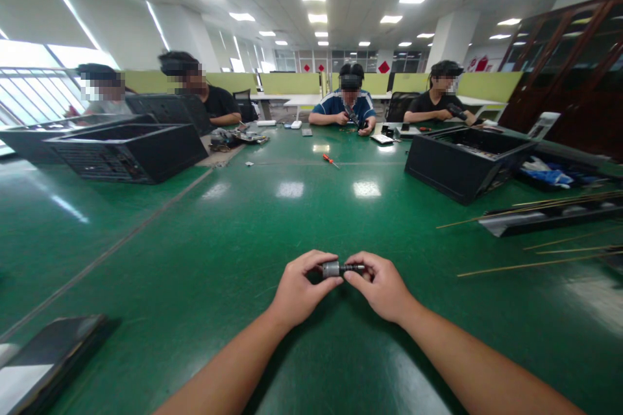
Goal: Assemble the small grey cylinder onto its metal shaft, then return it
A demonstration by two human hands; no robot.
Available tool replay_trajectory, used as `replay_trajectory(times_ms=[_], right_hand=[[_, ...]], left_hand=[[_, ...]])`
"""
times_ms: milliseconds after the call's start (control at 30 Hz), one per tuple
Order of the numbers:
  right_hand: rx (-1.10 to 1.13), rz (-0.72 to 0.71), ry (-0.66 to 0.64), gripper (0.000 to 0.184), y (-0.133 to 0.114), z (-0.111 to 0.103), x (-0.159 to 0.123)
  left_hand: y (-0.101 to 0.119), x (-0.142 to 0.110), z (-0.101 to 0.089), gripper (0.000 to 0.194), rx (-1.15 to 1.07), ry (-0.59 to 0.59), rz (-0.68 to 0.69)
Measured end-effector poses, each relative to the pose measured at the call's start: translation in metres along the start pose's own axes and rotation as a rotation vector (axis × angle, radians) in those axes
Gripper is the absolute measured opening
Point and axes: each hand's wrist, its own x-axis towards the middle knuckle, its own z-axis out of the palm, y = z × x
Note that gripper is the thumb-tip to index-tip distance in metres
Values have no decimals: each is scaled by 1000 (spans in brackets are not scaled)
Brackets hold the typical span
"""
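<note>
Between my hands, just above the green table, is a small metal cylinder with a thin shaft (331,269). The grey cylinder end lies to the left, and the dark, ridged or coiled shaft runs right to a pale tip. Whether the two ends are one piece or separate parts I cannot tell. My left hand (300,288) grips the grey cylinder between thumb and fingers. Around the shaft end, the thumb and fingertips of my right hand (382,285) are pinched, partly covering it.
Black computer cases (129,152) stand at the left, another case (467,159) at the right. A screwdriver (330,160) lies mid-table. Thin rods (525,266) and a long dark channel (549,214) lie right, a dark flat object (53,353) front left. Several people sit across the table (292,220).
</note>
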Motion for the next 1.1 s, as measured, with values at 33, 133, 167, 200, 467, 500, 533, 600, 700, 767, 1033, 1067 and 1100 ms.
replay_trajectory(times_ms=[33, 133, 167, 200, 467, 500, 533, 600, 700, 767, 1033, 1067, 1100], right_hand=[[0, 1, -1, 19, 0, 0, 0], [-3, 5, -1, 19, -1, 0, 0], [-3, 6, 0, 19, -1, 0, 0], [-3, 5, -1, 19, -2, 0, 0], [-5, 3, 7, 20, 1, 0, 0], [-5, 5, 6, 20, 1, 0, 0], [-3, 8, 5, 20, 1, 0, 0], [4, 15, 2, 19, 1, 0, 0], [13, 23, -4, 20, 0, 0, 0], [13, 22, -4, 19, 0, 0, 0], [58, 47, -19, 19, 2, 1, 1], [57, 49, -20, 20, 2, 1, 1], [55, 50, -18, 20, 2, 1, 0]], left_hand=[[0, 0, 0, 25, -1, 0, -2], [3, 0, -1, 24, -4, 6, -9], [4, 0, -1, 24, -3, 7, -9], [4, 0, -1, 24, -2, 8, -7], [1, 0, -2, 24, 6, 6, 4], [1, 0, -1, 24, 2, 7, 5], [1, 0, -1, 24, -2, 9, 6], [2, 0, -1, 24, -10, 17, 5], [4, 0, -1, 23, -15, 23, -7], [4, 0, -1, 23, -14, 22, -17], [-2, 0, 0, 27, -27, 25, -45], [-2, 0, 0, 26, -29, 24, -46], [-2, 0, 0, 26, -30, 24, -46]])
